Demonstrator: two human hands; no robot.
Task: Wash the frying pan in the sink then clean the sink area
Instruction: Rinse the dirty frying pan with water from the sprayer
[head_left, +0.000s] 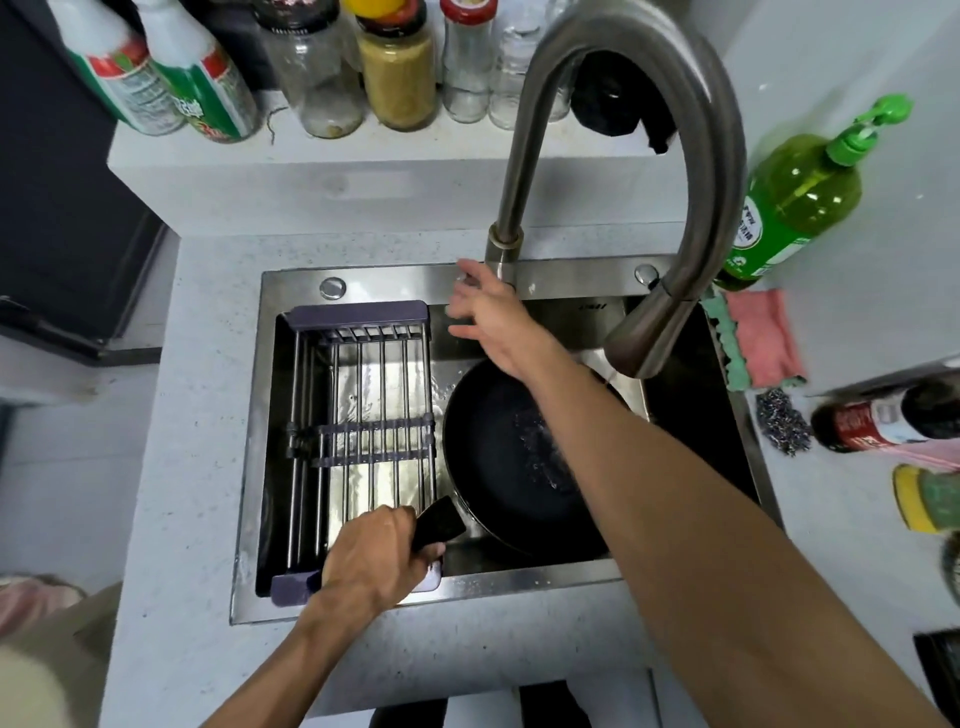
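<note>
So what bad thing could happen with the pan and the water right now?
Water is hitting the pan and splashing, so it might spray onto the counter. The left hand alone grips the handle, so a wet pan could tip or slip. The right hand reaches near the tap base, its arm crossing over the pan, and might bump it.

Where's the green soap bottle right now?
The green soap bottle stands on the counter at the sink's back right corner, right of the faucet, just behind the pink cloth.
</note>
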